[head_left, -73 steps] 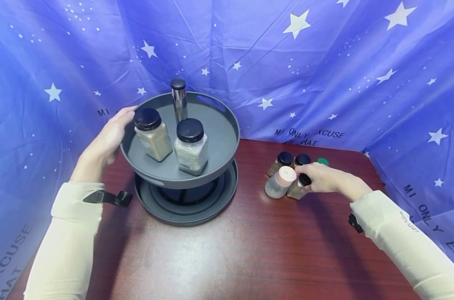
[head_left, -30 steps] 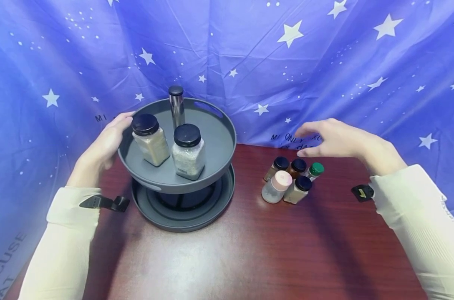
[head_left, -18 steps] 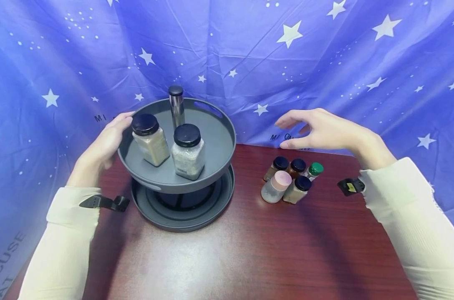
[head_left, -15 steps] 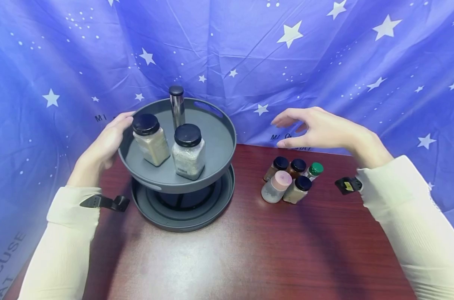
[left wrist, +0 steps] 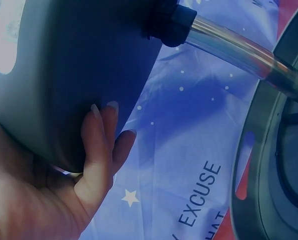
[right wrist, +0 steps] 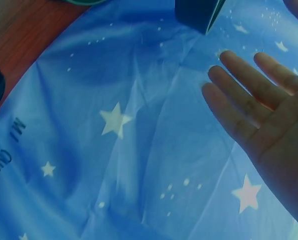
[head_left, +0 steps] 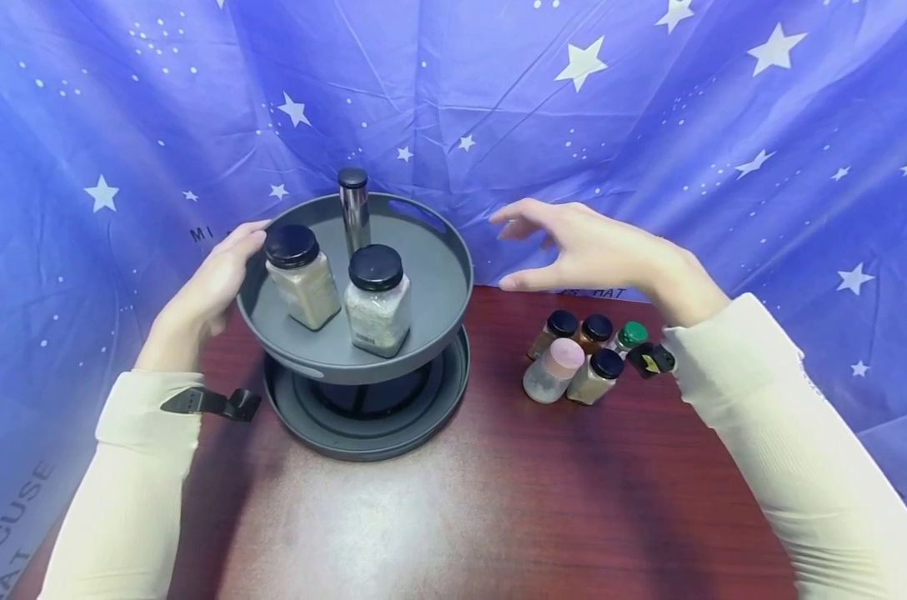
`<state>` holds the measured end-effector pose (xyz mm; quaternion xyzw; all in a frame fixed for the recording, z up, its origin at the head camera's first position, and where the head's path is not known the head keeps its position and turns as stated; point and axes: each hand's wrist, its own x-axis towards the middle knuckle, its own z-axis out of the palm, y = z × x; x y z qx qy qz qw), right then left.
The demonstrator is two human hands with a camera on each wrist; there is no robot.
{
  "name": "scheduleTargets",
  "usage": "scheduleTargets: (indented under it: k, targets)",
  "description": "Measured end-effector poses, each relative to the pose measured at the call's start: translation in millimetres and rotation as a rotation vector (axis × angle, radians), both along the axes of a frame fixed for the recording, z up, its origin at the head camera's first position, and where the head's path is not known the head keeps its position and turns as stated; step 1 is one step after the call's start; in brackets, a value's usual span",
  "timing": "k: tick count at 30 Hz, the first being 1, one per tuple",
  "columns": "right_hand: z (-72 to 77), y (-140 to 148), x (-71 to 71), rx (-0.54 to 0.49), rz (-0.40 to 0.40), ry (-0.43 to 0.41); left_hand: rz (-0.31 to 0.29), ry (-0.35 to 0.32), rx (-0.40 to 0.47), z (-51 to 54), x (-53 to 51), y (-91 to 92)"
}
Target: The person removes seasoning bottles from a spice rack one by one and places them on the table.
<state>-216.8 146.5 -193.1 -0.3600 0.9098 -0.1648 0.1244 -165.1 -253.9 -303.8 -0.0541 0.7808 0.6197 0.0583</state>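
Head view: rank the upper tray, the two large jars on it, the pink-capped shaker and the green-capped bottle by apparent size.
1. Upper tray
2. Tan-filled jar and white-filled jar: too alike to rank
3. Pink-capped shaker
4. Green-capped bottle, partly hidden

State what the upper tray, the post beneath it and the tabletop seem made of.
Upper tray: probably plastic, matte grey, its surface evenly dull.
Post: shiny, perhaps polished metal or clear plastic, with bright lengthwise streaks.
Tabletop: wood or imitation laminate, glossy reddish-brown, showing grain and glare.
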Motion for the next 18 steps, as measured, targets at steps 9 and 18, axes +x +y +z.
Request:
scheduleTargets:
  k: [9,18]
  targets:
    - [2.5,-31.7,6.1,0.007,0.125,0.073,-0.003,0.009,-0.005,1.4,-0.7,1.1]
    - [7.0,-61.9,14.4,0.086,0.217,0.089,0.003,0.023,-0.002,-0.2,-1.8,-0.1]
